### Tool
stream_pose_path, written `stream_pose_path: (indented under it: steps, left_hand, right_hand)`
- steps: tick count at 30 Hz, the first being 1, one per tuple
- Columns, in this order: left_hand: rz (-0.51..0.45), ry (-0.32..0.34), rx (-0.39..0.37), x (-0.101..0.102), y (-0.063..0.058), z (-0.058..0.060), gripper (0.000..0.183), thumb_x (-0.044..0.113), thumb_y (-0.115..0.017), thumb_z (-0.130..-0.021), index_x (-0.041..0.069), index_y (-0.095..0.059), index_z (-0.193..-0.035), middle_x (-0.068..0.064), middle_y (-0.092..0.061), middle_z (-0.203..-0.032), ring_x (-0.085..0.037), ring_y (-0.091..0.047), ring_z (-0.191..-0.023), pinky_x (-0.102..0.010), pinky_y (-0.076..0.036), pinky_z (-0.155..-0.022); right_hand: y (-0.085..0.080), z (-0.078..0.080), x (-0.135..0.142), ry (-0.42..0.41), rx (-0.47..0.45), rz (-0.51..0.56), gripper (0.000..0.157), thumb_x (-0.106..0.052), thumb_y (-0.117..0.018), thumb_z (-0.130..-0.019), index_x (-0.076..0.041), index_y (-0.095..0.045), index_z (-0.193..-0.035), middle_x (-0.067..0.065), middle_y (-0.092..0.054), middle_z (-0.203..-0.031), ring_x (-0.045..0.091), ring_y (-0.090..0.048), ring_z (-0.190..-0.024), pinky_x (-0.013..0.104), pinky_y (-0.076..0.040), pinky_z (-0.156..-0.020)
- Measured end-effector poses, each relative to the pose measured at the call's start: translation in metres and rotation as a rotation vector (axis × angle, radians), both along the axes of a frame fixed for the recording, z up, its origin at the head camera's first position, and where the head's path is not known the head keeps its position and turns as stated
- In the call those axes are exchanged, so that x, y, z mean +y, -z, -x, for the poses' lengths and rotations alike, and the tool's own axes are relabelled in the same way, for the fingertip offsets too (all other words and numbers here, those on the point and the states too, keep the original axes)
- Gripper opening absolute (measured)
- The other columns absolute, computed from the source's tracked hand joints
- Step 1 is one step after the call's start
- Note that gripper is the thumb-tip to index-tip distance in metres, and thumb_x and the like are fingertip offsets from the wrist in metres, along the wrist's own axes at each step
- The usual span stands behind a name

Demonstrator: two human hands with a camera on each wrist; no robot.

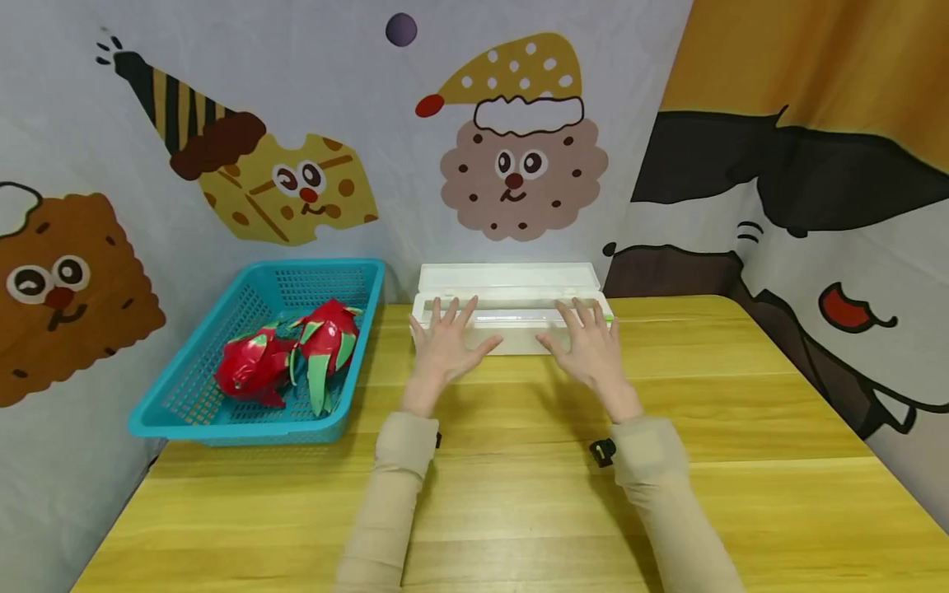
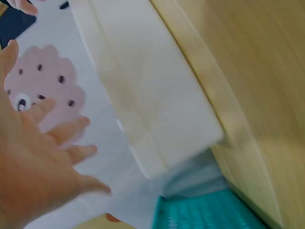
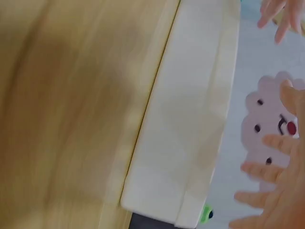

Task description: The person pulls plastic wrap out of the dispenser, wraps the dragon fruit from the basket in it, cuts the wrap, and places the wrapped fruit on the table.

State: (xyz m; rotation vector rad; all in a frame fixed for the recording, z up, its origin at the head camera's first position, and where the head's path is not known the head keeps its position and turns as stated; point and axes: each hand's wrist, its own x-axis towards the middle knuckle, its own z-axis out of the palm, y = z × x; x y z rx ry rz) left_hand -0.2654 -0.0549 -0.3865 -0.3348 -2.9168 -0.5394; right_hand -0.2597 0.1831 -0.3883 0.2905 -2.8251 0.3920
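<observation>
A long white box [image 1: 522, 342] stands at the back of the table, its lid [image 1: 507, 276] raised; a pale, shiny strip shows inside. My left hand [image 1: 445, 350], fingers spread, hovers at the box's left part. Likewise spread, my right hand [image 1: 591, 350] is over its right part. Both thumbs point inward, towards each other. In the wrist views, the left hand [image 2: 43, 152] and right hand [image 3: 281, 181] appear apart from the box's smooth front, and neither holds anything. A small green piece [image 3: 206, 213] shows at the box's right end.
To the left stands a blue perforated basket [image 1: 259, 434]. Inside lie two red-and-green dragon fruits, one on the left [image 1: 252, 366] and one on the right [image 1: 331, 329]. Behind the wooden table [image 1: 511, 494] hangs a cloth [image 1: 408, 148] printed with cartoon figures.
</observation>
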Motion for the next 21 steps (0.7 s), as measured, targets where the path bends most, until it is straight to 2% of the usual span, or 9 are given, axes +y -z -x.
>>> stream_pose_path:
  steps: [3, 5, 7, 9, 12, 14, 21]
  left_hand:
    - [-0.061, 0.049, 0.029, -0.014, 0.002, 0.011, 0.066, 0.052, -0.054, -0.092, 0.02, -0.036, -0.147, -0.011, -0.042, -0.149, -0.037, -0.025, -0.145, -0.065, -0.013, -0.115]
    - [-0.108, 0.084, 0.056, -0.024, 0.005, 0.018, 0.054, 0.034, -0.058, -0.094, 0.014, -0.044, -0.142, -0.013, -0.05, -0.143, -0.036, -0.034, -0.141, -0.058, -0.023, -0.116]
    - [-0.144, 0.105, 0.09, -0.034, 0.009, 0.025, 0.043, 0.018, -0.058, -0.095, 0.009, -0.051, -0.136, -0.015, -0.055, -0.137, -0.035, -0.044, -0.134, -0.052, -0.036, -0.111]
    - [-0.161, 0.107, 0.121, -0.041, 0.012, 0.03, 0.036, 0.008, -0.056, -0.094, 0.006, -0.057, -0.13, -0.017, -0.061, -0.127, -0.035, -0.055, -0.123, -0.047, -0.048, -0.101]
    - [-0.175, 0.098, 0.156, -0.048, 0.016, 0.035, 0.029, 0.004, -0.055, -0.094, 0.003, -0.063, -0.121, -0.018, -0.068, -0.115, -0.033, -0.065, -0.105, -0.043, -0.056, -0.087]
    - [-0.165, 0.092, 0.164, -0.05, 0.017, 0.037, 0.025, 0.006, -0.055, -0.094, 0.003, -0.066, -0.117, -0.018, -0.07, -0.107, -0.032, -0.068, -0.096, -0.042, -0.057, -0.083]
    - [-0.171, 0.061, 0.157, -0.05, 0.014, 0.044, 0.019, 0.007, -0.058, -0.093, 0.003, -0.069, -0.108, -0.016, -0.072, -0.102, -0.029, -0.069, -0.088, -0.039, -0.058, -0.077]
  right_hand:
    - [-0.001, 0.009, 0.012, -0.053, 0.031, 0.028, 0.059, -0.043, -0.055, -0.094, -0.008, -0.045, -0.14, 0.021, -0.046, -0.143, 0.046, -0.036, -0.135, 0.069, -0.025, -0.109]
    - [-0.001, 0.017, 0.022, -0.097, 0.066, 0.036, 0.05, -0.033, -0.058, -0.094, -0.003, -0.051, -0.133, 0.022, -0.053, -0.135, 0.043, -0.045, -0.129, 0.063, -0.033, -0.107]
    - [0.001, 0.024, 0.034, -0.143, 0.104, 0.05, 0.039, -0.02, -0.061, -0.093, 0.0, -0.058, -0.126, 0.023, -0.06, -0.127, 0.041, -0.055, -0.117, 0.057, -0.044, -0.099]
    - [0.003, 0.031, 0.043, -0.178, 0.135, 0.054, 0.03, -0.009, -0.063, -0.09, 0.003, -0.063, -0.118, 0.023, -0.065, -0.116, 0.04, -0.062, -0.105, 0.052, -0.052, -0.088]
    - [0.006, 0.039, 0.054, -0.204, 0.133, 0.062, 0.022, 0.0, -0.063, -0.088, 0.004, -0.068, -0.109, 0.023, -0.07, -0.104, 0.038, -0.066, -0.09, 0.048, -0.055, -0.075]
    - [0.006, 0.043, 0.058, -0.203, 0.115, 0.059, 0.018, 0.001, -0.063, -0.088, 0.004, -0.07, -0.104, 0.022, -0.071, -0.099, 0.037, -0.066, -0.087, 0.047, -0.054, -0.075]
    - [0.001, 0.052, 0.063, -0.177, 0.093, 0.106, 0.013, 0.002, -0.065, -0.085, 0.0, -0.074, -0.095, 0.016, -0.073, -0.091, 0.032, -0.053, -0.079, 0.038, -0.047, -0.068]
